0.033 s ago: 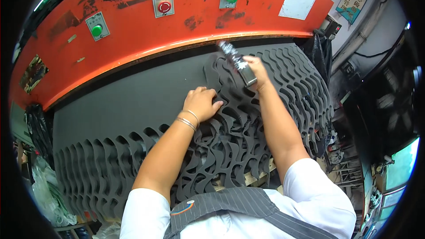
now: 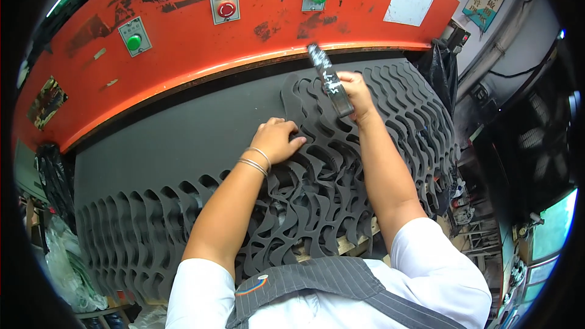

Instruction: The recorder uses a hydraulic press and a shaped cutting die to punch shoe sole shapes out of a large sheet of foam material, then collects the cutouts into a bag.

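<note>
Two hands (image 2: 274, 141) (image 2: 357, 95) curled, one around bar (image 2: 329, 79)

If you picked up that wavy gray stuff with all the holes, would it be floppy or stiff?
The wavy gray material would probably flop, since it bends and bunches up on the near side. It's likely light for its size, because it looks like foam full of gaps. Its narrow parts might tear if tugged.

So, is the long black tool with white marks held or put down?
Held: the bare right hand grips the black tool near its lower end, its tip toward the orange metal panel.
</note>
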Tool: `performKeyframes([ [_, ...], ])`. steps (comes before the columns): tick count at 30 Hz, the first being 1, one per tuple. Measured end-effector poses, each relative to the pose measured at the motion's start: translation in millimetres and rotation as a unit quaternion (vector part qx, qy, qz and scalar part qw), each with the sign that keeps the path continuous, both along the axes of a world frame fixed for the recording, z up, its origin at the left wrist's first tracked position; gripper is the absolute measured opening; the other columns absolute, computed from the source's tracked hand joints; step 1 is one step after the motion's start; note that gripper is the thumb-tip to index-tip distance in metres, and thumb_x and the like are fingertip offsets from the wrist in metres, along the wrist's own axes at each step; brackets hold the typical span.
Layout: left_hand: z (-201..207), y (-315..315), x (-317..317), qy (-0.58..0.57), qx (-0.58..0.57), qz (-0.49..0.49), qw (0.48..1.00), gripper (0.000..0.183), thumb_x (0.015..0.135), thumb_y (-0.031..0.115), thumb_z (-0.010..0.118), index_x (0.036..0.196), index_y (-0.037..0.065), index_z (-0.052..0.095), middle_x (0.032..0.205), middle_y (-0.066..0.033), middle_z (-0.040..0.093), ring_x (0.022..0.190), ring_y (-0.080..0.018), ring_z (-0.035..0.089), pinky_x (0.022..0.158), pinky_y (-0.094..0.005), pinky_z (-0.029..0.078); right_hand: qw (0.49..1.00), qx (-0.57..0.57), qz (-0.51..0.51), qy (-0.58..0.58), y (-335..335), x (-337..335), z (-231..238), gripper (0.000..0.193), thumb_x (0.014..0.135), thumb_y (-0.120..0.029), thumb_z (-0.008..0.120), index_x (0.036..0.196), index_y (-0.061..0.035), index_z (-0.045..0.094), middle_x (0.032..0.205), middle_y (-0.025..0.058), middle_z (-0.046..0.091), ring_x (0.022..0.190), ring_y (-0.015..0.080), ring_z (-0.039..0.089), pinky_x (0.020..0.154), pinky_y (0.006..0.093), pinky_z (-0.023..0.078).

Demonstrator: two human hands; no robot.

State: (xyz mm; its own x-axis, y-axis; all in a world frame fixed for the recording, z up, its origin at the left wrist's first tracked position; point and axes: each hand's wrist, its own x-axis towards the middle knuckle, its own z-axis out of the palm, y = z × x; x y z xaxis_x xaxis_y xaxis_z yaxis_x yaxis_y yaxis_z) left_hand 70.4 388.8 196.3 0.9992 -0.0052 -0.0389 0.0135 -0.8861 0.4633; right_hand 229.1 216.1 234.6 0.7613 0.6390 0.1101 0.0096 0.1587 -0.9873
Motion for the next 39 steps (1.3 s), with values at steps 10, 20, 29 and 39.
performKeyframes([
  [10, -44, 40, -13, -0.258, -0.337, 0.26, 0.867, 0.042, 0.093, 0.017, 0.054, 0.129, -0.003, 0.048, 0.119, -0.0198, 0.061, 0.11, -0.0247, 0.06, 0.095, -0.0328, 0.045, 0.839, -0.427, 0.062, -0.33, 97, -69, -32, 0.029, 0.065, -0.022, 0.063, 0.09, -0.0117, 0.074, 0.081, 0.0186, 0.068, 0.084, 0.0333, 0.066, 0.079, 0.0406, 0.052],
  [20, -28, 41, -21, -0.171, -0.031, 0.178, 0.968, 0.051, 0.091, 0.022, 0.053, 0.135, -0.002, 0.045, 0.131, -0.0199, 0.054, 0.121, -0.0318, 0.052, 0.103, -0.0362, 0.038, 0.887, -0.183, -0.043, -0.423, 37, -110, -60, 0.078, 0.061, -0.031, 0.083, 0.128, -0.0064, 0.05, 0.135, 0.0108, 0.047, 0.115, 0.0316, 0.049, 0.095, 0.0395, 0.039],
  [29, -10, 26, -31, -0.194, -0.202, 0.264, 0.923, 0.051, 0.079, 0.006, 0.057, 0.129, -0.005, 0.051, 0.122, -0.0247, 0.059, 0.109, -0.0313, 0.062, 0.098, -0.0365, 0.044, 0.899, -0.158, -0.028, -0.408, 40, -105, -55, 0.051, 0.062, -0.034, 0.081, 0.105, -0.0105, 0.068, 0.094, 0.0028, 0.065, 0.097, 0.0226, 0.055, 0.085, 0.0364, 0.038],
  [39, -13, 21, -30, -0.239, -0.176, 0.25, 0.922, 0.052, 0.081, 0.007, 0.06, 0.131, -0.003, 0.049, 0.114, -0.0234, 0.063, 0.107, -0.0305, 0.062, 0.092, -0.0349, 0.047, 0.899, -0.216, 0.022, -0.381, 35, -95, -48, 0.055, 0.063, -0.04, 0.08, 0.11, -0.0134, 0.068, 0.092, 0.007, 0.061, 0.099, 0.023, 0.054, 0.089, 0.0381, 0.036],
])
